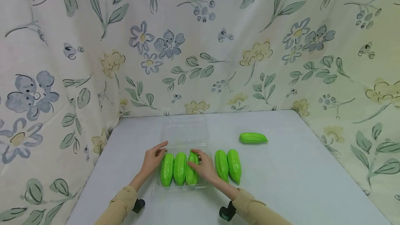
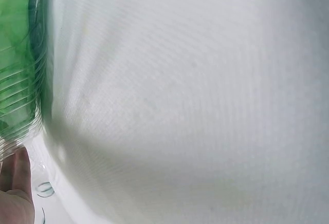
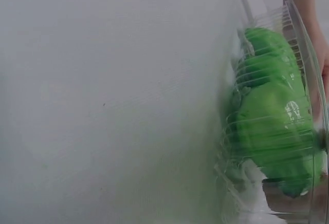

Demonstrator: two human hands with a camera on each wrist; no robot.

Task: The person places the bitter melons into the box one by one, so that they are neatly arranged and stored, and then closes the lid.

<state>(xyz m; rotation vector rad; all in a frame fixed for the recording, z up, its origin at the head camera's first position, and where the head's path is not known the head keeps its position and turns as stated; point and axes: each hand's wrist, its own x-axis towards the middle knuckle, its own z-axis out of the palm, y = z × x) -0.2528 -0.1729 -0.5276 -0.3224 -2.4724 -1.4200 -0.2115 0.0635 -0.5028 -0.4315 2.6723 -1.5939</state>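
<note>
A clear plastic clamshell box [image 1: 201, 186] lies on the table with its lid [image 1: 185, 131] folded back. Three glossy green ridged gourds, the left gourd [image 1: 167, 170], the middle gourd [image 1: 180, 168] and the right gourd [image 1: 191, 176], lie side by side in its base. My left hand [image 1: 152, 158] rests at the box's left side, fingers fairly straight; in the left wrist view its fingers [image 2: 21, 170] lie by the ribbed wall. My right hand [image 1: 204, 166] holds the right gourd between thumb and fingers, covering part of it. The right wrist view shows green gourds [image 3: 275, 116] through the box wall.
Two more green gourds, one nearer [image 1: 221, 165] and one beside it [image 1: 234, 166], lie just right of the box. Another gourd [image 1: 253, 138] lies crosswise farther back. A floral curtain [image 1: 200, 61] hangs behind the white table [image 1: 297, 169].
</note>
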